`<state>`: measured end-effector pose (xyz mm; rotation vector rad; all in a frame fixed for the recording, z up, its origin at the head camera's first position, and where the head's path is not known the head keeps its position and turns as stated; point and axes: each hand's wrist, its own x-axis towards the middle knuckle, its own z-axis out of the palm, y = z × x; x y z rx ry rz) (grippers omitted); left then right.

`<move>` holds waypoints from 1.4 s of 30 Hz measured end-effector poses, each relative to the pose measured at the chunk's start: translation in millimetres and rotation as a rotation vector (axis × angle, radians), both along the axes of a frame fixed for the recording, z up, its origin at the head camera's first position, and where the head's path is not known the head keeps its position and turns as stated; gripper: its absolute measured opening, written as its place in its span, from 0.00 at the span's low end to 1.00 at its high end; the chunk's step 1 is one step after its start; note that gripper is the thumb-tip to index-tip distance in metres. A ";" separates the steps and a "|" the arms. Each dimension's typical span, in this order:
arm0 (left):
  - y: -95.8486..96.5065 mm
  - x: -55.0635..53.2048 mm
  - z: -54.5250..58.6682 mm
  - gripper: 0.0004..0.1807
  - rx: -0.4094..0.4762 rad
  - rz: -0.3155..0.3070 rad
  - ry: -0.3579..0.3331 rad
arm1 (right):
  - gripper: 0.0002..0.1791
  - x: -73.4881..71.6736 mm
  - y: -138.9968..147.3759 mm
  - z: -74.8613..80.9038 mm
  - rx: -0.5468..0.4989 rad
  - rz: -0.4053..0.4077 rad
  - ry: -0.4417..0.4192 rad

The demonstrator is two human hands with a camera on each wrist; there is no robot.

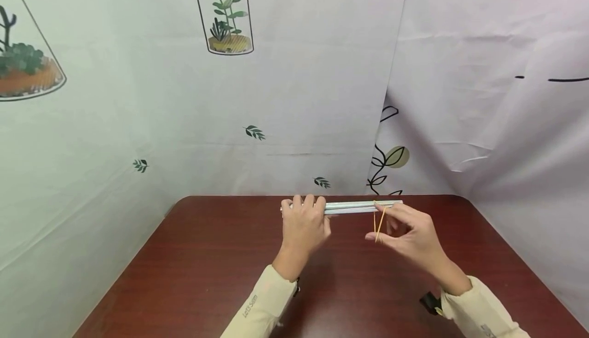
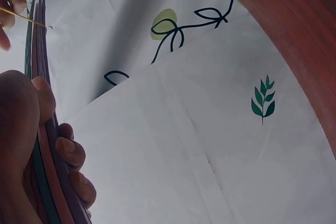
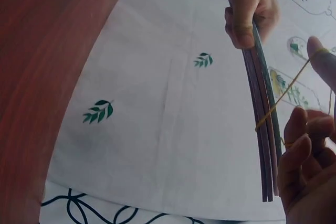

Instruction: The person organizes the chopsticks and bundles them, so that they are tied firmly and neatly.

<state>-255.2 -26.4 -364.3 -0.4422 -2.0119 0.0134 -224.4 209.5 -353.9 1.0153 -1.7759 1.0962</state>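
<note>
My left hand [image 1: 304,225] grips a bundle of long, thin strips [image 1: 349,207] by its left part, fingers curled over it. The bundle lies sideways above the table in the head view. In the left wrist view, the strips [image 2: 50,161] show greenish, reddish and purple edges. A yellow rubber band [image 1: 380,223] passes around the bundle near its right end and stretches down to the thumb of my right hand [image 1: 414,233]. In the right wrist view, the band [image 3: 283,95] hooks over that thumb, while the other fingers are curled close to the strips.
Below both hands is a dark red wooden table [image 1: 221,261]. A white cloth [image 1: 299,97] printed with plants and leaves hangs behind it and along the sides. A black strap piece [image 1: 430,303] sits at the right wrist.
</note>
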 end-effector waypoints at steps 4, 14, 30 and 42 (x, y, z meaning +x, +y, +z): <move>-1.1 -0.7 1.0 0.09 0.008 0.005 -0.002 | 0.36 4.6 -1.9 0.1 -0.057 -0.064 -0.145; -5.6 -1.0 1.1 0.20 0.051 -0.063 0.031 | 0.40 10.0 -13.6 4.2 -0.341 -0.198 -0.314; -7.4 -5.6 1.8 0.19 0.086 -0.114 0.117 | 0.15 0.1 -11.4 19.3 -0.700 -0.009 -0.800; -6.8 -7.5 0.9 0.20 0.036 -0.113 0.202 | 0.09 -13.5 3.0 30.2 -0.314 0.066 -1.049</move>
